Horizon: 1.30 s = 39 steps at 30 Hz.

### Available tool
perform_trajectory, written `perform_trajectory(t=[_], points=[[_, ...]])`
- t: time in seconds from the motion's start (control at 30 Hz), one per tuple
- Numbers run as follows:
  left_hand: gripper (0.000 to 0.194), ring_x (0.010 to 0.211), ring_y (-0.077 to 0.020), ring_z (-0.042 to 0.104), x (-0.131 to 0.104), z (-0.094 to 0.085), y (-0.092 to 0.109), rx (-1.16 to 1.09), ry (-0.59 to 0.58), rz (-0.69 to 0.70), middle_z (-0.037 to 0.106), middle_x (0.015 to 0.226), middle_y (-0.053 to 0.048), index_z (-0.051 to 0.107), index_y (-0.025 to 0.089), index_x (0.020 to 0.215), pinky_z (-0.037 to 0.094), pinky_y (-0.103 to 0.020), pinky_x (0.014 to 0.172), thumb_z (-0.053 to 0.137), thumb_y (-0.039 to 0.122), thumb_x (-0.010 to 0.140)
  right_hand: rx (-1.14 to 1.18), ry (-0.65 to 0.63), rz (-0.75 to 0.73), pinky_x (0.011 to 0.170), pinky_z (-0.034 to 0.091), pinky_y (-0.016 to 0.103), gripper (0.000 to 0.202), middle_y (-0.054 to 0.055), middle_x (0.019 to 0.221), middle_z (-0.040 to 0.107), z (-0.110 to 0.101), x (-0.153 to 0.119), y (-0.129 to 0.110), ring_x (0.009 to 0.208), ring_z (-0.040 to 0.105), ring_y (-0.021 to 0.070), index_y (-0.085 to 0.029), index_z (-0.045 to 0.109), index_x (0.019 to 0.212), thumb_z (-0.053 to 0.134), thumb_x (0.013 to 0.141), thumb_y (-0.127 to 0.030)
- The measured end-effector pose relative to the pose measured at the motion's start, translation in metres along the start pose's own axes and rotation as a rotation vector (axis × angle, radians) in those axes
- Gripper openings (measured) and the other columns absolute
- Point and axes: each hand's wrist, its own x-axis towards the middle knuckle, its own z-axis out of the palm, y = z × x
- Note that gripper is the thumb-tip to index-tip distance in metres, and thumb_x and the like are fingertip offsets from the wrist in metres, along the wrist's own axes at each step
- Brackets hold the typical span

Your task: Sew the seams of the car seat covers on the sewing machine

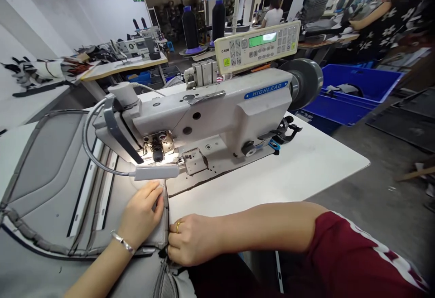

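A large grey padded fabric cover (pixel 47 198) with dark-bound edges and white strips lies under and left of the sewing machine (pixel 210 108), spilling over the table's front. My left hand (pixel 144 212), with a silver bracelet at the wrist, presses down near the cover's right edge, fingers bent and close together, just below the lit needle area. Lower down on the same edge, my right hand (pixel 190 239), wearing a gold ring, is closed around the border. Its fingertips are partly hidden. A grey lamp bar (pixel 156 172) hides part of the needle area.
The white tabletop (pixel 316 157) extends right of the machine. A control panel (pixel 260 46) sits above the machine head, near black thread cones (pixel 190 28). Behind on the right stands a blue bin (pixel 360 85). Other people work at the back and far right.
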Motion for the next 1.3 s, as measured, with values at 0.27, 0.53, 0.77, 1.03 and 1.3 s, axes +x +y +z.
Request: perform_trajectory(t=[0.27,0.53,0.77,1.03,1.3], points=[[0.026,0.076,-0.0278,0.061,0.023,0.004,-0.008,0.196,-0.086,-0.012,0.066,0.078,-0.009,0.068,0.019,0.086,0.045,-0.041,0.066,0.043,0.023,0.095,-0.015,-0.027,0.060,0.048,0.041,0.025,0.021,0.000,0.056,0.045,0.002,0.001,0.008,0.049,0.046,0.0126,-0.017,0.048,0.057,0.055,0.075,-0.010],[0.047,0.047,-0.0231,0.058,0.033,0.019,-0.022,0.182,-0.159,-0.128,0.061,0.052,-0.008,0.057,0.021,0.054,0.036,-0.035,0.048,0.036,0.032,0.095,0.030,-0.204,0.137,0.064,0.048,0.028,0.019,0.004,0.065,0.053,-0.005,0.004,0.017,0.058,0.046,0.0153,-0.015,0.058,0.065,0.052,0.082,-0.012],[0.024,0.100,-0.0224,0.071,0.021,-0.049,-0.020,-0.307,-0.591,-0.098,0.072,0.117,-0.004,0.070,0.025,0.097,0.059,-0.027,0.079,0.058,0.039,0.083,0.138,-0.342,0.216,0.086,0.048,0.027,0.016,0.007,0.077,0.057,-0.009,0.001,0.018,0.072,0.051,0.0177,-0.012,0.066,0.078,0.051,0.085,-0.014],[0.041,0.102,-0.0257,0.070,-0.005,-0.030,-0.013,-0.258,-0.281,-0.027,0.070,0.118,-0.010,0.076,0.021,0.090,0.060,-0.037,0.092,0.043,0.045,0.096,0.182,-0.481,0.475,0.081,0.047,0.038,0.019,0.009,0.089,0.056,-0.019,0.007,0.023,0.080,0.050,0.0223,-0.022,0.074,0.091,0.060,0.083,-0.032],[0.046,0.101,-0.0262,0.071,0.015,-0.019,-0.033,-0.271,-0.324,-0.096,0.071,0.115,-0.008,0.077,0.023,0.089,0.060,-0.035,0.089,0.045,0.055,0.094,0.179,-0.590,0.584,0.096,0.039,0.043,0.025,0.012,0.099,0.056,-0.023,0.015,0.038,0.097,0.049,0.0260,-0.024,0.074,0.103,0.057,0.088,-0.033]])
